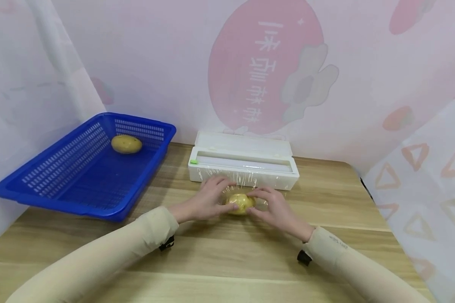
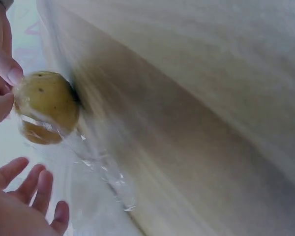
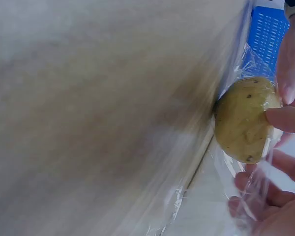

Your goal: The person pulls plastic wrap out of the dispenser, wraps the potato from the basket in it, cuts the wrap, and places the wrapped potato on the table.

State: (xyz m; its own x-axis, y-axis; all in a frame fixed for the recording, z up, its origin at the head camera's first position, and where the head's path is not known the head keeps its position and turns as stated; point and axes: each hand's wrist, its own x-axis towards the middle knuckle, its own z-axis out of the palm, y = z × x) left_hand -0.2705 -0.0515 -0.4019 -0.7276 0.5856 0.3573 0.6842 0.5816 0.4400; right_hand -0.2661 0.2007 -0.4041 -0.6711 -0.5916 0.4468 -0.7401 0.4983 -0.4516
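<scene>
A yellow potato (image 1: 239,203) lies on the table between the two hands, covered by clear cling film (image 3: 255,189). My left hand (image 1: 211,200) is at its left side, thumb against the wrapped potato, the other fingers spread and loosely bent in the left wrist view. From the right side, my right hand (image 1: 274,209) touches the potato with its thumb; its remaining fingers lie apart, against the film. The film stretches back toward a white cling film box (image 1: 242,179), whose lid stands open with a roll (image 1: 242,163) inside.
At the left stands a blue plastic basket (image 1: 136,198) with another potato (image 1: 126,144) inside. A green slider (image 1: 194,161) sits at the left end of the box. The wooden table (image 1: 220,256) meets a printed curtain (image 1: 167,84) behind.
</scene>
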